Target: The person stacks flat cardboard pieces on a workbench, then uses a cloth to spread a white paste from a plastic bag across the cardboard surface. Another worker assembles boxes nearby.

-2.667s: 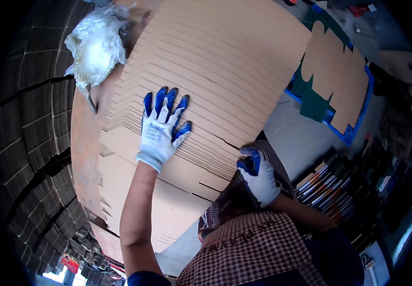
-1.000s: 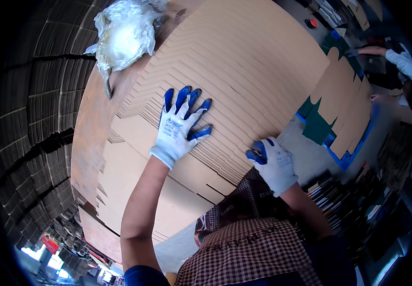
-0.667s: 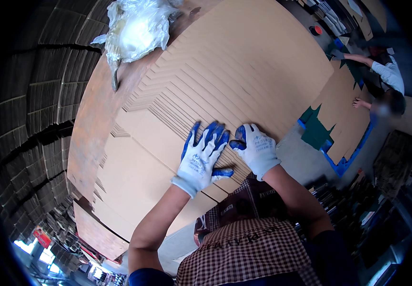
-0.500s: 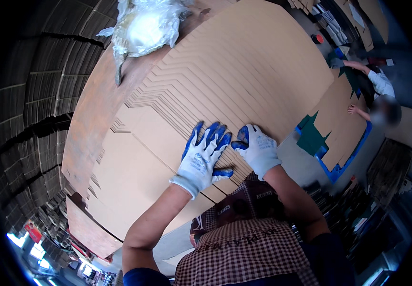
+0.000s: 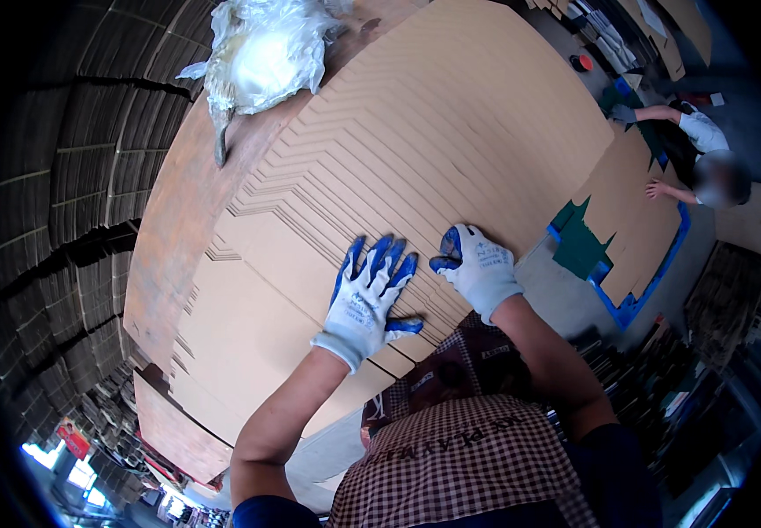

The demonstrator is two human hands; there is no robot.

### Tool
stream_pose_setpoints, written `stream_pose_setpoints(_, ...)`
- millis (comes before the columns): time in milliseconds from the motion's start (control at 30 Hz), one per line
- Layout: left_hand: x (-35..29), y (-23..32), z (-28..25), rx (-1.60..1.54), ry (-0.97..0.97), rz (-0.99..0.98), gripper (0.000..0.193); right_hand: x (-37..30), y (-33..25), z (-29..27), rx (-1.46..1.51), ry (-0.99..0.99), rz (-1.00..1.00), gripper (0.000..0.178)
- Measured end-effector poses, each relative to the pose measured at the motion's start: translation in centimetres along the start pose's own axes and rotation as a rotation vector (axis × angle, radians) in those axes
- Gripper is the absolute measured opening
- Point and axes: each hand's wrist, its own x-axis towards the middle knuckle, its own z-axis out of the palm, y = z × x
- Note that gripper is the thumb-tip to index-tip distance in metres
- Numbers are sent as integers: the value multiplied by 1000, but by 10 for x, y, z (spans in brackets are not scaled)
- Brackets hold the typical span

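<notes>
A wide fan of overlapping brown cardboard sheets (image 5: pixel 486 114) lies before me, with stepped edges running diagonally across it. My left hand (image 5: pixel 363 299), in a white glove with blue-coated fingers, rests flat on the sheets with fingers spread and thumb out to the right. Just right of it, my right hand (image 5: pixel 479 266) wears a matching glove and sits at the right part of the sheet edges. Its fingers are curled in and the thumb is drawn close to them. Whatever lies between those fingertips is hidden.
Crumpled clear plastic (image 5: pixel 266 57) lies on the wooden board (image 5: pixel 169 229) at the far left. Tall stacks of flat cardboard (image 5: pixel 90 167) line the left side. Rightward, another person (image 5: pixel 706 136) reaches over a cardboard-topped pallet with blue edges (image 5: pixel 627 308).
The gap between my hands has widened slightly, the left one shifting a little toward me and left. My right hand keeps its curled shape. The whole view has shifted slightly.
</notes>
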Motion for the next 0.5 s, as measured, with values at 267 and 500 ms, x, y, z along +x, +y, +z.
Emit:
stream_pose_setpoints(267, -8, -2, -4, -7, -13, 4, 98, -8, -6, 6, -115, 55, -42, 49)
stream_pose_setpoints(500, 5, -4, -2, 13, -8, -27, 99, -2, -8, 29, 20, 7, -152, 46)
